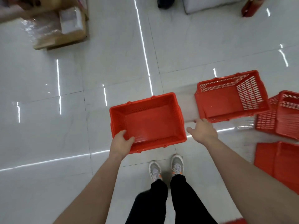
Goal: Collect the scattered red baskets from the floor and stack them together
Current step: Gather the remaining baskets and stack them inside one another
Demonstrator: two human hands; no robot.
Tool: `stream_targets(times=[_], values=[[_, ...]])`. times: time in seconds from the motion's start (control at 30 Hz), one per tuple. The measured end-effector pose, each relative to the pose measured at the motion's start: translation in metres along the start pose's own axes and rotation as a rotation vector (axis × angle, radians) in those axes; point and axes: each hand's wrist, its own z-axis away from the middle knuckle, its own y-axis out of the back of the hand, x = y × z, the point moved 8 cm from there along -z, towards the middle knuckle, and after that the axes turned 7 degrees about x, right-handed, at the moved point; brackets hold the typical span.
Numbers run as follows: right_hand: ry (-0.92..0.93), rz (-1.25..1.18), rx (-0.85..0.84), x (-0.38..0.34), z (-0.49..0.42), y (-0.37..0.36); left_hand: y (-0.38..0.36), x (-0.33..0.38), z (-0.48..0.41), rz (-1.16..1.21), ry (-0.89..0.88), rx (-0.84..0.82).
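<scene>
My left hand [122,142] grips the near left corner of a red basket [148,122], holding it upright above the white floor in front of my feet. My right hand [202,131] is spread, fingers straight, and reaches toward the near rim of a second red basket [229,101], which sits on the floor to the right; whether it touches the rim I cannot tell. Two more red baskets lie further right: one tipped on its side [279,113] and another [278,162] partly hidden behind my right forearm.
Glossy white tiles [48,126] cover the floor. A cardboard box with plastic-wrapped goods [61,29] stands at the far left. At the far edge are a white block [210,4], a dark object [165,2] and a red item [250,7].
</scene>
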Motion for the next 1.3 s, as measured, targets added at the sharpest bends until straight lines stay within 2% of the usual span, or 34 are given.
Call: stream_targets(times=[0.13,0.27,0.4,0.53,0.73,0.93,1.13,1.3], values=[[0.051,0.015,0.039,0.0,0.061,0.077,0.019,0.1,0.059,-0.073,-0.235,-0.053],[-0.007,0.022,0.084,0.027,0.124,0.119,0.02,0.171,0.112,-0.213,-0.464,-0.092],[-0.217,-0.065,0.131,0.088,0.197,0.126,0.007,0.224,0.165,-0.349,-0.697,-0.19],[-0.504,-0.277,0.216,0.149,0.287,0.101,-0.017,0.251,0.219,-0.494,-0.931,-0.338],[-0.929,-0.526,0.294,0.207,0.452,0.02,-0.062,0.247,0.324,-0.727,-1.247,-0.541],[-1.266,-0.73,0.401,0.244,0.619,-0.066,-0.124,0.204,0.468,-0.868,-1.495,-0.695],[-1.501,-0.975,0.512,0.288,0.753,-0.159,-0.19,0.13,0.613,-0.974,-1.692,-0.817],[-1.579,-1.139,0.548,0.336,0.825,-0.246,-0.263,0.07,0.713,-1.066,-1.784,-0.829]])
